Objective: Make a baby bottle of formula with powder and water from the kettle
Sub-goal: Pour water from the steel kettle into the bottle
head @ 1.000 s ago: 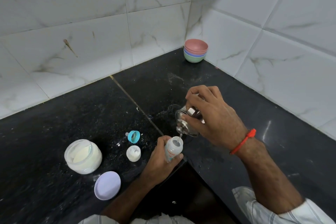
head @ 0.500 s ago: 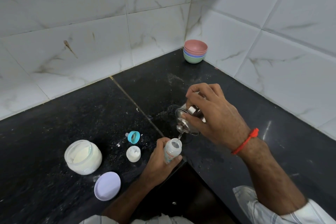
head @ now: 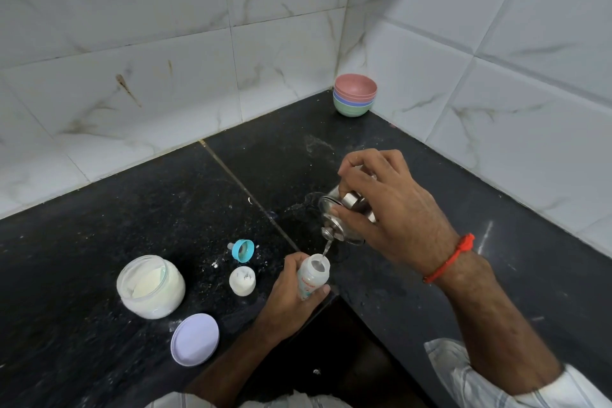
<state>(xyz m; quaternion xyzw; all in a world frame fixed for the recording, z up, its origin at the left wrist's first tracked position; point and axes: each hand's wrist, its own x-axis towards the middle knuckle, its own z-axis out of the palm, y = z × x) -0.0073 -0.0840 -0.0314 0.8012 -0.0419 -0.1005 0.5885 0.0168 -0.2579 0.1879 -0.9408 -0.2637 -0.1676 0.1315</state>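
Head view: we've got our left hand (head: 291, 291) wrapped around the baby bottle (head: 313, 275), fingers and thumb curled round its body, mouth open and facing up. Bottle sits just off the inner counter edge, roughly 6 o'clock from the kettle.

Our right hand (head: 394, 212) grips the steel kettle (head: 344, 219) from above, fingers clamped over its top and side, kettle tipped toward us with the spout down. A thin stream of water (head: 325, 248) runs from the spout into the bottle mouth. Spout is just above the bottle, not touching. Red thread band (head: 450, 258) on the right wrist.

Outward from the bottle on the black counter (head: 99, 225):
- 9 o'clock, near: small white cap (head: 242, 280), standing upright.
- 10 o'clock: teal nipple ring (head: 243, 250), lying on its side.
- further out at 9 o'clock: open powder jar (head: 150, 286), white powder inside.
- 7 o'clock from the bottle, just beside the jar: lilac jar lid (head: 195, 339), flat on the counter.
- 12 o'clock, well apart, in the wall corner: stack of bowls (head: 355, 99), pink on top, blue and green beneath.

Specks of spilled powder lie around the ring and cap. Wet patch on the counter under the kettle. White marbled wall tiles (head: 165, 60) behind.
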